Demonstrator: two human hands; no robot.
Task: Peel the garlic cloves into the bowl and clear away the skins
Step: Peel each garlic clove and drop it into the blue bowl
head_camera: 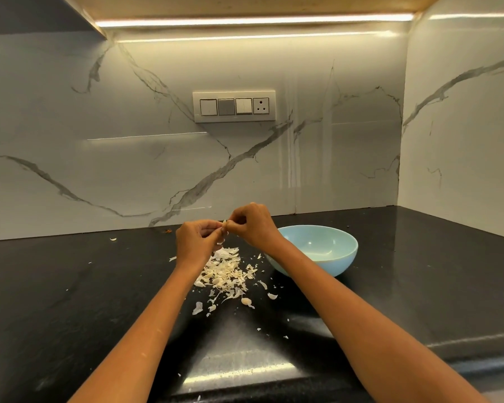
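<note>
**Op:** Head view, logging now. I see both hands raised together above the glossy black stone counter [70,286]. Left hand [197,241] has its fingers curled round a small pale garlic clove [222,228]; right hand [252,226] pinches at the clove's tip, by the look of it working a strip of skin loose.

**Desk:** Where's the bowl?

**Op:** Round pale-blue bowl [332,261] sits on the counter just right of the hands, partly behind the right forearm. The part of its inside I can see shows no cloves; the near side is hidden, so I can't say what's in there.

**Desk:** Skins?

**Op:** Heap of papery off-white garlic skins [226,273] lies under and in front of the hands, with loose flakes scattered toward the counter's near edge and one off to the left by the wall. One plumper piece [246,301] near the heap's front could be a clove; too small to tell.

**Desk:** Progress?

**Op:** My read: peeling well along, going by that heap. Current clove not yet dropped in. Clearing of skins not started.
</note>
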